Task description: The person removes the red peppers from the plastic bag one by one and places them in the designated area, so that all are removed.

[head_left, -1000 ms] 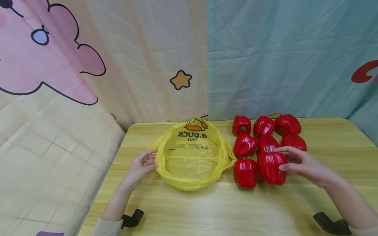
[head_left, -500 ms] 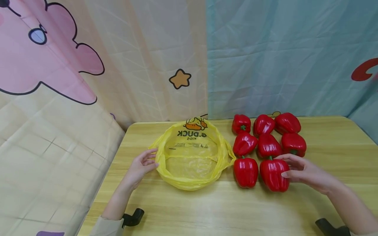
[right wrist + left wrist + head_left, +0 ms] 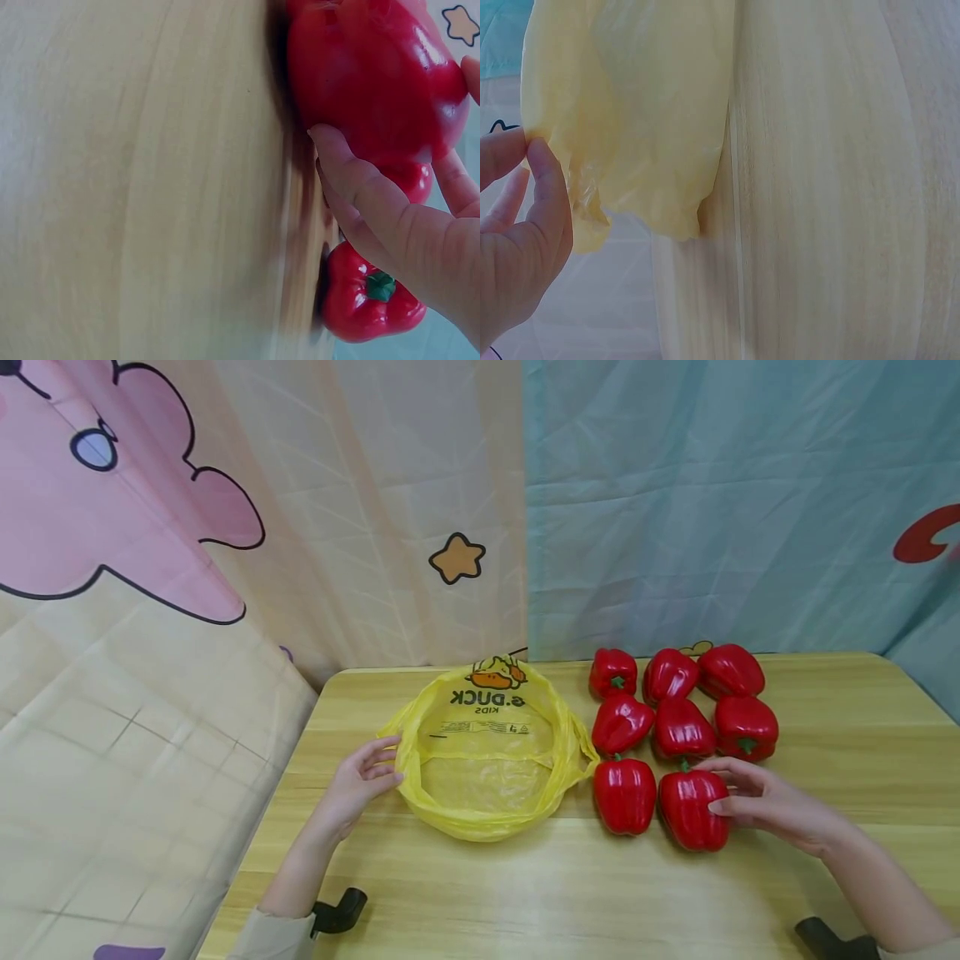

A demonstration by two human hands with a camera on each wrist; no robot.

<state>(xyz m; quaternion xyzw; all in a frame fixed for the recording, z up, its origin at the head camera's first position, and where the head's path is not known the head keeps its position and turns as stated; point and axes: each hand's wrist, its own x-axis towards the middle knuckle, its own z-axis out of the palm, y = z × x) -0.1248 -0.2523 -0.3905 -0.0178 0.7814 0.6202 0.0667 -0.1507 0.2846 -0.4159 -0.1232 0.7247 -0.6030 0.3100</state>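
Observation:
My left hand (image 3: 354,789) is at the left rim of an upright yellow plastic bag (image 3: 480,822), its mouth spread wide. In the left wrist view, thumb and fingertip pinch the bag's edge. My right hand (image 3: 776,800) holds a red bell pepper (image 3: 692,810), thumb on its near right side and the other fingers along its far side. That pepper has its green stem pointing away from me and is low over or on the table; which one, I cannot tell. Just left of it lies another red bell pepper (image 3: 625,796).
Behind the held one, several more red bell peppers (image 3: 682,727) sit in rows on the wooden table (image 3: 510,902). A printed curtain (image 3: 675,510) hangs along the table's back edge, and another cloth covers the left side. Each wrist carries a black mount (image 3: 339,912).
My right hand has brought the bell pepper a little toward me, away from the pepper behind it, and it now sits lower. The left hand and the bag have stayed put.

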